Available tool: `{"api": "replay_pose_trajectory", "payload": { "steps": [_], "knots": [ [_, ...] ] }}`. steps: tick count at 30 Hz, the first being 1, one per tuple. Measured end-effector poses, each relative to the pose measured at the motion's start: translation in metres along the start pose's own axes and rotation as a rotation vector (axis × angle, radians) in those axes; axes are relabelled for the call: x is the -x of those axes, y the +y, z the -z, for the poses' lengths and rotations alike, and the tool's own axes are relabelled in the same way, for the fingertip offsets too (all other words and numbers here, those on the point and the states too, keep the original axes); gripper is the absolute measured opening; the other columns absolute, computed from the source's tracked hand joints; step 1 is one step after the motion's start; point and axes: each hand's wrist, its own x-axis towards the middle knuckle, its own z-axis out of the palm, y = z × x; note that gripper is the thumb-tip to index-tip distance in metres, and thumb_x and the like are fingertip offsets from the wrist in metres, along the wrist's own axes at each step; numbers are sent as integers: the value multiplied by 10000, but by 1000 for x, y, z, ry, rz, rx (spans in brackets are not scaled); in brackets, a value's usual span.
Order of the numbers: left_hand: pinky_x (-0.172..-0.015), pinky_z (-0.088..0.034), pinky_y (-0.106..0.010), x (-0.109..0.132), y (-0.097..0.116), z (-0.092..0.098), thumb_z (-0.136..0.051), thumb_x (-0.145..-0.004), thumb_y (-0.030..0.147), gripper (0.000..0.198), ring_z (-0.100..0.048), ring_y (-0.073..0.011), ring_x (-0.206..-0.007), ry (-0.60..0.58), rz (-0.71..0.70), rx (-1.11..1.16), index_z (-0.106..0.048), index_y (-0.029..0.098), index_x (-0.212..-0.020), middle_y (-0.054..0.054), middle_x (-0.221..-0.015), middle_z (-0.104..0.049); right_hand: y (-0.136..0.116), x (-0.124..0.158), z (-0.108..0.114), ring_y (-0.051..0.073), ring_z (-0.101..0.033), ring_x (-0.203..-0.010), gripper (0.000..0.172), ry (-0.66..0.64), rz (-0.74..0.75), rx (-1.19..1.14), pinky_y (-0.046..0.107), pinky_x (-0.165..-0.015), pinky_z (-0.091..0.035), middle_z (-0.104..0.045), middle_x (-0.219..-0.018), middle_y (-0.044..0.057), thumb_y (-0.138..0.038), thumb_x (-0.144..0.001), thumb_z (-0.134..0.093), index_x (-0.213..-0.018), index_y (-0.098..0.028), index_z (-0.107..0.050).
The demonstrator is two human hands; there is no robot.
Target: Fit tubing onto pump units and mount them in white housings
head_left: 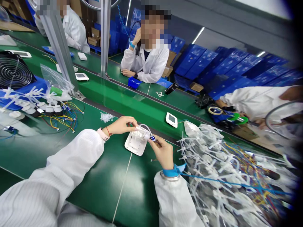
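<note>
Pinching wire (145,126) | L hand (120,125) | R hand (163,152): blue conn. (153,138)

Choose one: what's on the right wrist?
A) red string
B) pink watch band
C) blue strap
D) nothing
C. The right hand, pinching a white plastic part with the left hand, has a blue strap at its wrist; the pink band and red string are on the left wrist.
</note>
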Motion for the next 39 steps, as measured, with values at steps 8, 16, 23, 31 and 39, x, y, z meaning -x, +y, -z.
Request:
{"api": "replay_pose_trajectory", "payload": {
  "steps": [8, 16, 23, 31, 39],
  "knots": [
    [-911, -406, -288, -1, -51, -9, -569, -809, 260, 158, -559, -176, -1029, 61, -78, -75, -626, 115, -839, -88, -1030, -636, 17, -33, -27, 160, -588, -701, 203, -144, 224, 555, 229, -599, -391, -639, -781, 44, -313, -786, -565, -916, -191, -663],
    [-858, -435, -278, -1, -56, -11, -573, -809, 263, 153, -585, -161, -935, 54, -119, -132, -620, 129, -865, -72, -959, -647, 22, -39, -28, 152, -597, -719, 180, -110, 293, 622, 223, -583, -389, -631, -817, 40, -304, -796, -580, -899, -181, -663],
    [-846, -439, -284, 4, -55, -16, -565, -815, 272, 150, -578, -164, -938, 110, -148, -194, -615, 138, -862, -71, -951, -645, 28, -49, -27, 142, -595, -741, 152, -200, 310, 552, 225, -616, -401, -631, -835, 23, -285, -790, -589, -899, -209, -662],
    [-832, -440, -281, 19, -47, -21, -583, -803, 296, 157, -569, -166, -933, 113, -134, -251, -611, 143, -825, -60, -911, -637, 13, -35, -25, 138, -583, -705, 157, -284, 218, 660, 227, -526, -328, -609, -800, 0, -337, -793, -581, -895, -243, -655],
    [-841, -430, -294, 36, -40, -25, -565, -820, 294, 147, -560, -155, -905, 104, -179, -305, -610, 156, -842, -45, -890, -640, 1, -24, -24, 131, -567, -704, 145, -328, 231, 754, 230, -498, -287, -579, -791, -4, -354, -810, -559, -871, -255, -646]
  ]
}}
